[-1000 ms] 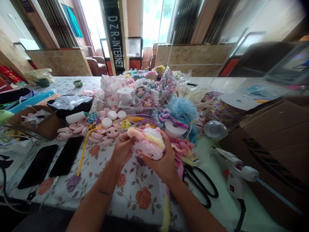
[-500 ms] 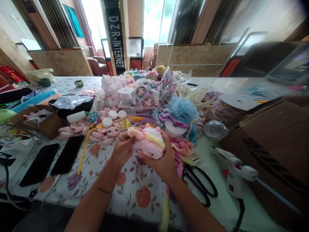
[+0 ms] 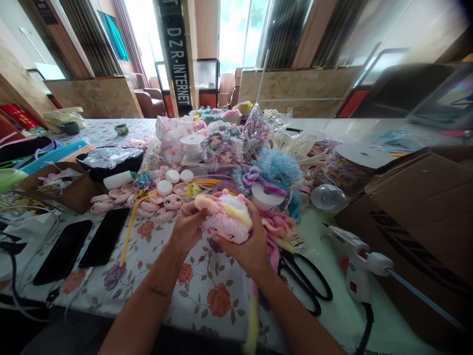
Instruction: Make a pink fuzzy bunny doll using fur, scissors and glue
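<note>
Shifted since the earlier frames: the view alone, slightly, with the lettered sign now lower in it; the hands and their work keep the same place.

Doll head, pink and curly, crowned with white trim and small pink bobbles; located between the 2 hands, above the floral-clothed tabletop, its face tilted downward.

Left grip: closed in a pinch on the fuzzy strip, pale yellow and pink, which runs over the top of the doll head.

Right grip: holding the doll head, fingers around its far side, thumb beneath.

Just right of the right grip: fuzzy strands, pink and yellow. Nearer the wearer on that side: black-handled scissors. Farther right: white glue gun with a long clear stick, beside a cardboard box. Beyond the right grip: white spool, blue fluff, clear ball.

Left of the left grip: yellow stem; past it, 2 black phones, side by side. Beyond the left grip: pink doll faces, 3 white caps, white bottle with green cap.
</note>
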Action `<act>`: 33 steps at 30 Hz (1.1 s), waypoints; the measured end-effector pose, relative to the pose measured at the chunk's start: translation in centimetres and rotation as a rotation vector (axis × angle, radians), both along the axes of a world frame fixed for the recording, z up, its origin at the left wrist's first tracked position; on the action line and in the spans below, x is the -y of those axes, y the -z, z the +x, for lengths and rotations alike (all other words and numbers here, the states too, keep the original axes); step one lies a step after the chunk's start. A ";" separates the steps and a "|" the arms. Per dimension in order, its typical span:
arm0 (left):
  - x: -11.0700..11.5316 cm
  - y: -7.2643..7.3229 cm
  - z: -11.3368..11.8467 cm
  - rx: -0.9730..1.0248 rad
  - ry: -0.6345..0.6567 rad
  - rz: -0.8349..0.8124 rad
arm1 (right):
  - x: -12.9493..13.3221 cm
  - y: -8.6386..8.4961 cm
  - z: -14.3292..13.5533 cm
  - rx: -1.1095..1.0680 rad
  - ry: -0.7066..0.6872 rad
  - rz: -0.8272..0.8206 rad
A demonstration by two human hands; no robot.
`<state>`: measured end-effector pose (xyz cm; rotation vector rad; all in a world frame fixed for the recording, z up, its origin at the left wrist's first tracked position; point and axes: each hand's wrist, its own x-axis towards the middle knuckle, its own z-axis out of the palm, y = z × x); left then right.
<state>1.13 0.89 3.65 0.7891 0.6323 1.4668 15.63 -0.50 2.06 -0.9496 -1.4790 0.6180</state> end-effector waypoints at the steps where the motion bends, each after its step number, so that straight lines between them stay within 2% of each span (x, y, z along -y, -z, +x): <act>1: 0.0 0.0 0.0 -0.003 0.001 0.000 | 0.0 0.0 0.0 0.002 0.004 0.001; 16: 0.0 -0.2 -0.1 -0.024 0.018 0.028 | 0.1 -0.1 0.1 0.021 0.016 0.021; 27: -0.7 -0.4 -0.8 -0.106 0.090 0.159 | -0.4 -0.2 0.4 0.059 -0.003 0.059; 31: 0.0 -0.2 -2.6 -0.163 0.012 0.204 | -0.5 -0.1 0.3 0.053 -0.013 0.061; 33: 0.9 -0.1 -4.9 -0.334 -0.139 0.207 | -0.7 0.0 0.3 0.013 0.001 0.027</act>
